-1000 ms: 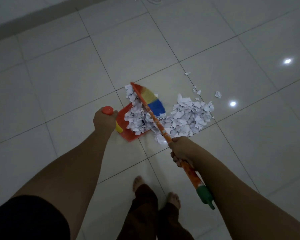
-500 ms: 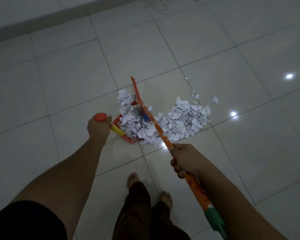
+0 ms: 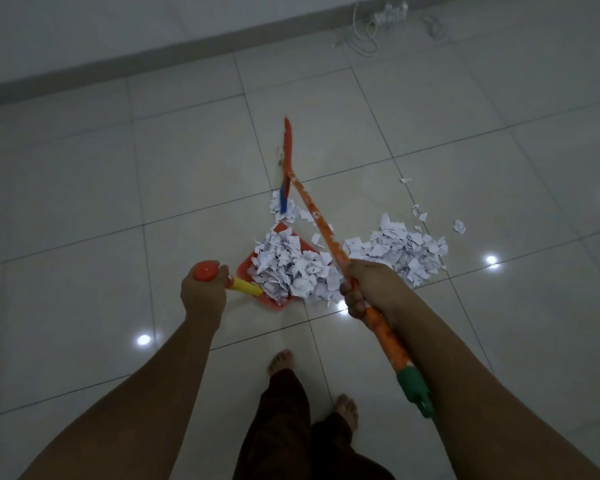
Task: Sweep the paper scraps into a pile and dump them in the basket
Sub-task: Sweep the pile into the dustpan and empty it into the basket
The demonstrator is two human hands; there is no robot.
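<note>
Both hands are clenched on tools: the left hand [image 3: 203,292] grips the orange-capped top of the handle that rises from the red dustpan [image 3: 273,304], and the right hand [image 3: 371,289], just right of the dustpan, is wrapped round the orange shaft of the broom [image 3: 321,230]. The broom slants across the dustpan's right side, and its head [image 3: 287,147] sits beyond the far edge, seen edge-on and blurred, so whether the bristles meet the floor cannot be told. Of the paper scraps, one heap [image 3: 288,268] fills the dustpan and spills over its open lip. A second pile [image 3: 402,251] lies on the floor to the right of the dustpan, and a few strays [image 3: 459,226] sit further right still. The basket is not in view. The main risk seems to be the load: the dustpan looks heaped, so tipping or lifting it before it is level would probably shed scraps back onto the floor. A hard stroke from the broom could also scatter the light second pile instead of gathering it. The floor [image 3: 84,202] is pale glossy tile, with ceiling lights mirrored in it, which should let paper slide easily. Well beyond the dustpan a dark skirting [image 3: 118,65] runs along the wall, and white cables [image 3: 369,34] lie tangled at its foot.
</note>
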